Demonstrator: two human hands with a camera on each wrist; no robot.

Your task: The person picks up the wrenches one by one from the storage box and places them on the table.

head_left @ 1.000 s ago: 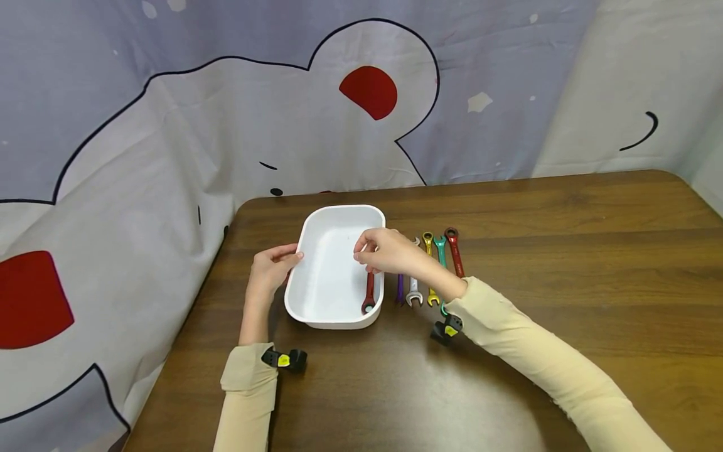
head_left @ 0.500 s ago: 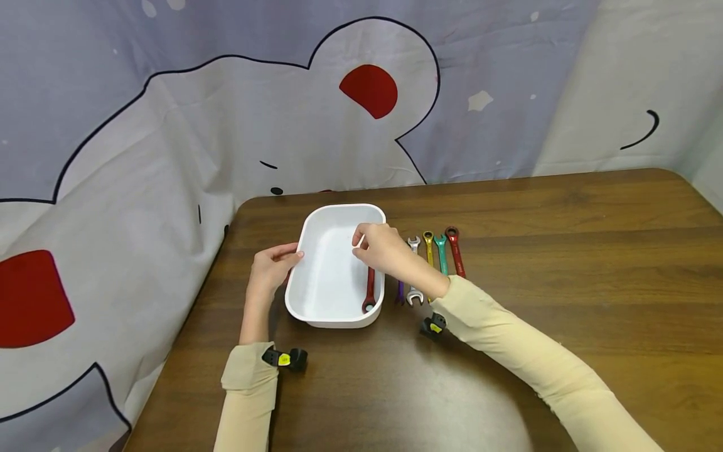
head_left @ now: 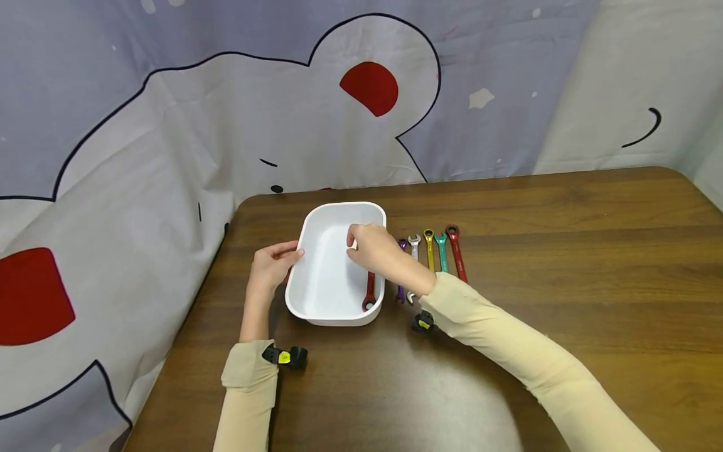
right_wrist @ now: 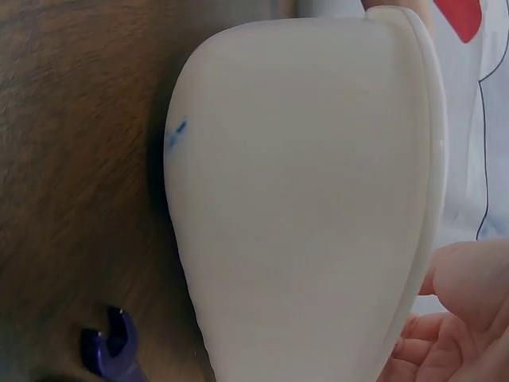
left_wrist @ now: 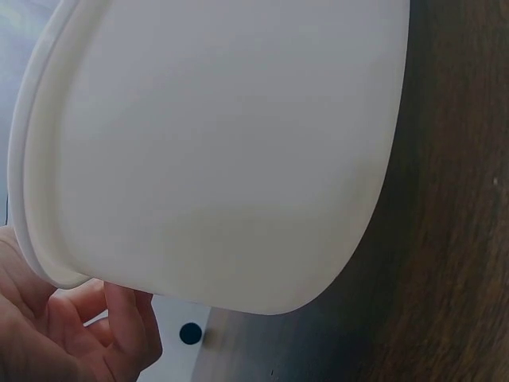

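A white plastic tray point(head_left: 327, 285) rests on the wooden table, its wall filling much of both wrist views. My left hand point(head_left: 271, 267) grips its left rim, thumb over the edge and fingers outside; these fingers show below the rim point(left_wrist: 20, 159) in the left wrist view. Inside, along the right wall, lies a red wrench point(head_left: 369, 290) whose upper part is hidden. Over that part hovers my right hand point(head_left: 375, 250), fingers loosely bent, with a gap between thumb and index finger and nothing visible in it. The right wrist view shows this hand point(right_wrist: 457, 318) beyond the rim.
Right of the tray, several wrenches lie in a row: purple point(head_left: 401, 294), silver point(head_left: 415, 246), yellow point(head_left: 430, 251), green point(head_left: 442, 251) and a larger red one point(head_left: 457, 254). My right forearm covers their lower parts. A printed curtain point(head_left: 254, 125) hangs behind the table point(head_left: 536, 238).
My right hand has shifted slightly left over the tray, and its forearm came left too, baring the purple wrench's top. The red wrench inside and my left hand stay in place.
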